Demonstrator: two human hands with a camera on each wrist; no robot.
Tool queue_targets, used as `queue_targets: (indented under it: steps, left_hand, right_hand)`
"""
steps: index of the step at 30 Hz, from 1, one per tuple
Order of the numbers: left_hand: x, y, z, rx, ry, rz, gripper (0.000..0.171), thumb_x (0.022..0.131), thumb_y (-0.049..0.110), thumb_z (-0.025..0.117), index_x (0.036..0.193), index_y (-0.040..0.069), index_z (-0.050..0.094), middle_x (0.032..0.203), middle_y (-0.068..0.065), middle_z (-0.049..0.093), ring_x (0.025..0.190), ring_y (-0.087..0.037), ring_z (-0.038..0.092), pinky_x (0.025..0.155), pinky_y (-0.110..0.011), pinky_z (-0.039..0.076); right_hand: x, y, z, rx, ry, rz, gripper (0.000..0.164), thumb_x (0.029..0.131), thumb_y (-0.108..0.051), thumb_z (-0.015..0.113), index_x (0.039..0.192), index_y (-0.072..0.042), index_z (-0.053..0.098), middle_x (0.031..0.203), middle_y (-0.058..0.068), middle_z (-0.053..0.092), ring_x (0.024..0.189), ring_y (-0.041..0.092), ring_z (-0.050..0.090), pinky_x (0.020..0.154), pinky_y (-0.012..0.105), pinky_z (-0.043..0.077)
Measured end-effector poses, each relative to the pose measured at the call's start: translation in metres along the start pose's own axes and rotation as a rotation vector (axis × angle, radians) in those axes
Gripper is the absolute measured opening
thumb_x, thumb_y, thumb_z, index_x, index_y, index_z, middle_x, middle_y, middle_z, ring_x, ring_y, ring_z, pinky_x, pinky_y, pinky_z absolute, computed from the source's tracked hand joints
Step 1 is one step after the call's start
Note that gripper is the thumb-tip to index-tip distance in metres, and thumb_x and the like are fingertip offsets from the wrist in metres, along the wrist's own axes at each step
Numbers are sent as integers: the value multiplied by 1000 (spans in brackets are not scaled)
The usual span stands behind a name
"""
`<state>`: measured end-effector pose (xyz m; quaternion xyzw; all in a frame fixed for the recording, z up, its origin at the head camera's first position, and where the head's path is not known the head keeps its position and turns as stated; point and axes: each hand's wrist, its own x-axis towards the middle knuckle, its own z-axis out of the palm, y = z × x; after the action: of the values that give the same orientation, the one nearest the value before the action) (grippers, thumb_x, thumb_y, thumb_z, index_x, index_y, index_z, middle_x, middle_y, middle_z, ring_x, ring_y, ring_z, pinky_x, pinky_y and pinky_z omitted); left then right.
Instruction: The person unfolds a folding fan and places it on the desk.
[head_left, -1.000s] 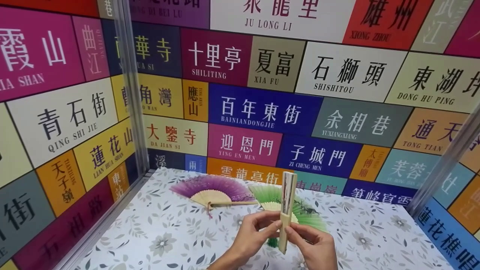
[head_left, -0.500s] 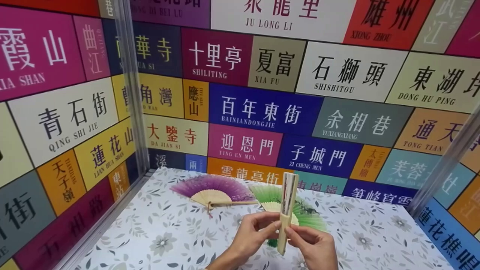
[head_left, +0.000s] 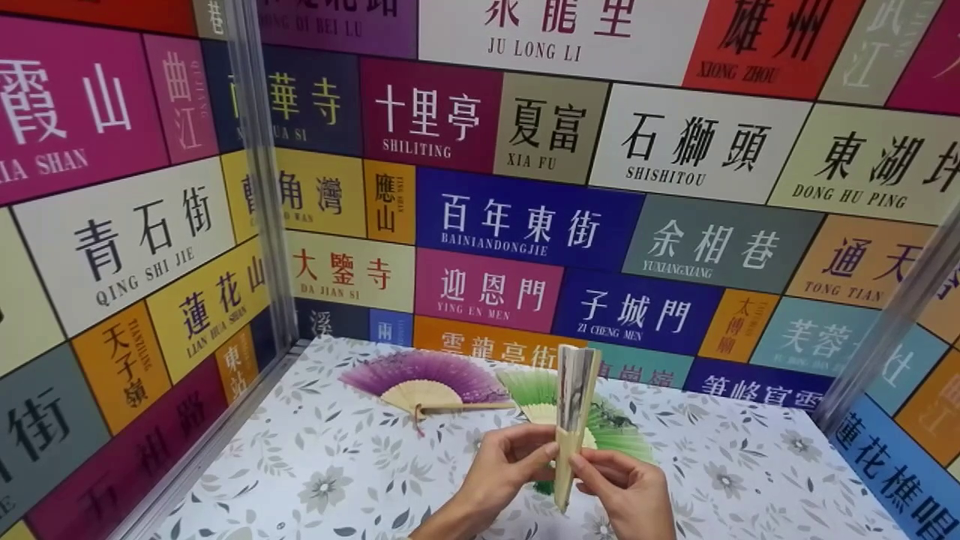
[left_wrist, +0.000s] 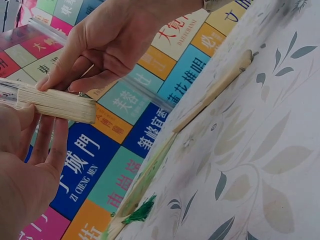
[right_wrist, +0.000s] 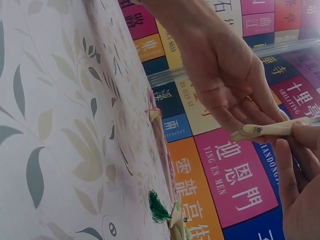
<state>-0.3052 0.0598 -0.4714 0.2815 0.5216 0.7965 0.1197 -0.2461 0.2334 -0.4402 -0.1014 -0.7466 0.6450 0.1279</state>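
Note:
A folding fan stands upright between my hands in the head view, its leaf end up and only slightly spread. My left hand pinches the lower ribs from the left, with the thumb on the near side. From the right, my right hand pinches the same ribs. The left wrist view shows the stacked ribs of the fan held by the left hand and the right hand. A rivet shows at the fan's narrow end in the right wrist view.
A purple fan lies spread on the floral-covered table. Behind the held fan lies a spread green fan, partly hidden, with a green tassel. Colourful panels printed with characters enclose the table.
The upper end of the held fan has spread a little wider. Both hands stay in nearly the same place, and the fans on the table have not moved.

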Motion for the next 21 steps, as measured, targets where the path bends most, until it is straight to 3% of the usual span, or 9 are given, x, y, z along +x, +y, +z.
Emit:
queue_targets:
  steps: [21]
  left_hand:
    - [-1,-1,1,-38,19,-20,32,98,16,67,127,4,67,122,-18,71,109,-26,71,90,-41,63]
  right_hand:
    - [4,2,-3,40,-78,-18,31,91,-19,76,113,2,71,103,11,77,89,17,76,75,31,66]
